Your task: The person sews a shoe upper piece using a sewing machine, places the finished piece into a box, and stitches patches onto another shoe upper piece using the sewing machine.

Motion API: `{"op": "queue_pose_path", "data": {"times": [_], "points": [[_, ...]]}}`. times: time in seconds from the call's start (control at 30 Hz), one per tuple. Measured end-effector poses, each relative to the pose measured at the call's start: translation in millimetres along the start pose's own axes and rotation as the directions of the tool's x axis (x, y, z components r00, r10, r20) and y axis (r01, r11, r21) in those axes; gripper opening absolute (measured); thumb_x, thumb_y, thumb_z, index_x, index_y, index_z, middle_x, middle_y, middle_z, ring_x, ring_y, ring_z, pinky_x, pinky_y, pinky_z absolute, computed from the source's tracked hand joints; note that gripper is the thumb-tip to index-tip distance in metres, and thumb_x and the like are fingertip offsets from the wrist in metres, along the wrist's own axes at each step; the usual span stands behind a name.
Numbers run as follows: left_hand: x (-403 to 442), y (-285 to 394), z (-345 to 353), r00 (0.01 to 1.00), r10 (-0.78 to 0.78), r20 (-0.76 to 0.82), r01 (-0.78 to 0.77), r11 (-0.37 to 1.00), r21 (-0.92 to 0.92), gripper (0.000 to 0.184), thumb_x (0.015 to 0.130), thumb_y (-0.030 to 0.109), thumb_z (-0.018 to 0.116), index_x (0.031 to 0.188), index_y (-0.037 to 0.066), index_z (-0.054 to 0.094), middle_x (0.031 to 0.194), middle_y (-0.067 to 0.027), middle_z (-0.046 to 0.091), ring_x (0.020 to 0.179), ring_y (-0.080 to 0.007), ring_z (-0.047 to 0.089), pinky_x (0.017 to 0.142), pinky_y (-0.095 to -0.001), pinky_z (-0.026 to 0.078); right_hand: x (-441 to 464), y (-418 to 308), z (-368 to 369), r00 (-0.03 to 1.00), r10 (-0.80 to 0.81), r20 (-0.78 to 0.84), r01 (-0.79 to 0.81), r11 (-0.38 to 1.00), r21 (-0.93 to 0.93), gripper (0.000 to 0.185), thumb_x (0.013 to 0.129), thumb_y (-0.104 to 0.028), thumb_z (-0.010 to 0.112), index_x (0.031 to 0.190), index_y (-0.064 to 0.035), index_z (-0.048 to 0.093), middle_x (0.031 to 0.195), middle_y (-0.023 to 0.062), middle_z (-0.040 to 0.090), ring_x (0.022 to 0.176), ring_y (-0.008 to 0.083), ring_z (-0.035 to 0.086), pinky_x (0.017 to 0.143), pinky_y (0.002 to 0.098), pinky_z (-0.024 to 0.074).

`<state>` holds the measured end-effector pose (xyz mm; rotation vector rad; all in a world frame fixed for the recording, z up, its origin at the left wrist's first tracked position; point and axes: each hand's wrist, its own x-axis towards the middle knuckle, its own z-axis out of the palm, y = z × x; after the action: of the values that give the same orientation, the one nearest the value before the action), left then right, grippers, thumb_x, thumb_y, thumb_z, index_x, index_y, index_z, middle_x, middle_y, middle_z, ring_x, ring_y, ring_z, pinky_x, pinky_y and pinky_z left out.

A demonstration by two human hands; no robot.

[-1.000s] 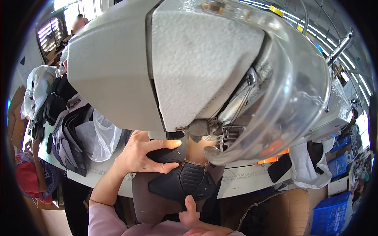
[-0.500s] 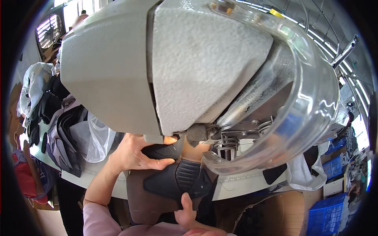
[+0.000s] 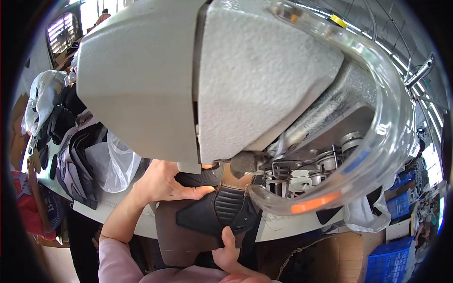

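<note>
A black and brown workpiece [image 3: 198, 214] with a ribbed black panel lies beneath the head of a large grey sewing machine [image 3: 264, 70]. My left hand [image 3: 165, 181] grips the workpiece's left side, its thumb on top and the other fingers partly hidden behind the machine head. At the near edge, my right hand [image 3: 227, 252] holds the workpiece with the thumb on top; its other fingers are out of sight beneath. A clear curved guard [image 3: 396, 118] arches over the metal parts at the right of the machine head.
Dark and grey cut pieces [image 3: 78, 165] lie on the white table [image 3: 283, 226] at the left, beside clear plastic bags [image 3: 118, 165]. Another person's arm and red clothing [image 3: 30, 207] show at far left. Blue crates [image 3: 389, 262] and an open cardboard box [image 3: 339, 250] are at lower right.
The machine head and guard appear shifted to the right in the view. The workpiece is turned slightly, with both hands still on it.
</note>
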<state>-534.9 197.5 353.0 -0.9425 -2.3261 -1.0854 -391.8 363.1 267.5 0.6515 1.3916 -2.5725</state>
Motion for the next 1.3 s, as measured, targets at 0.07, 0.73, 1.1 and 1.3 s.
{"op": "queue_pose_path", "data": {"times": [0.07,0.73,1.1,1.3], "points": [[0.4,-0.1,-1.6,0.999,-0.032,0.032,0.032,0.999,-0.008,0.048,0.061,0.035,0.089,0.101,0.014,0.074,0.103,-0.0107,0.062,0.098,-0.0308,0.058,0.086,-0.0406,0.046,23.8,44.5,-36.3,0.988,-0.146,0.054,0.149,0.986,-0.069,0.046,0.096,-0.020,0.052,0.135,0.0031,0.042,0.133,0.0173,0.051,0.121,0.0250,0.052,0.104,0.0364,0.0416],[3.3,21.2,-12.6,0.998,0.020,0.052,-0.024,0.996,0.084,0.042,0.066,0.034,0.087,0.102,0.017,0.074,0.106,-0.0078,0.063,0.097,-0.0288,0.059,0.086,-0.0400,0.045,21.2,23.6,-25.3,0.896,-0.366,0.251,0.360,0.930,0.068,0.048,0.094,-0.011,0.053,0.138,0.0009,0.038,0.134,0.0183,0.050,0.123,0.0272,0.051,0.105,0.0383,0.0400],[2.7,8.8,-7.5,0.999,0.027,0.027,-0.029,0.997,0.071,0.041,0.066,0.037,0.087,0.101,0.017,0.075,0.128,-0.0152,0.052,0.116,-0.0345,0.052,0.096,-0.0427,0.043,25.0,23.7,-25.3,0.988,-0.036,0.148,0.025,0.997,0.074,0.047,0.099,-0.018,0.042,0.142,-0.0025,0.034,0.142,0.0108,0.043,0.129,0.0216,0.044,0.109,0.0372,0.0348],[3.5,4.6,-6.2,0.998,0.009,0.067,-0.018,0.992,0.126,0.043,0.067,0.039,0.086,0.102,0.016,0.075,0.130,-0.0160,0.052,0.117,-0.0354,0.051,0.097,-0.0429,0.042,31.1,26.1,-31.4,0.799,-0.504,0.327,0.581,0.787,-0.208,0.045,0.100,-0.020,0.043,0.140,0.0002,0.036,0.137,0.0149,0.047,0.126,0.0237,0.047,0.106,0.0366,0.0391]]}}
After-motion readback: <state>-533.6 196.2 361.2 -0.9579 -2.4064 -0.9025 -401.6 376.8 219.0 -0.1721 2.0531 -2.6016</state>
